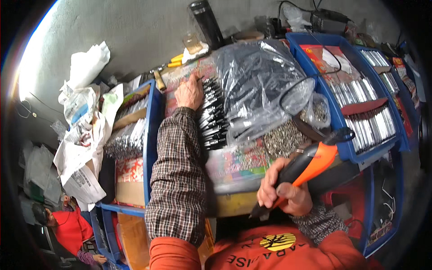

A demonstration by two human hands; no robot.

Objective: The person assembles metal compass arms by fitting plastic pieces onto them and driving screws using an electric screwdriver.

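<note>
My right hand is wrapped round an orange and black electric screwdriver. Its dark tip points down to the left, near the table's front edge, and a hanging ring is at its upper end. My left hand reaches to the far side of the table with its fingers curled and pressed together. Whatever they may hold is hidden. Right beside it runs a row of slim black and silver parts. A heap of small metal pieces, which look like screws, lies nearer to my right hand.
A clear plastic bag of dark pieces fills the middle. Blue bins of silver strips stand right, another blue bin left. A black flask, a glass and yellow-handled tools line the back. A person sits lower left.
</note>
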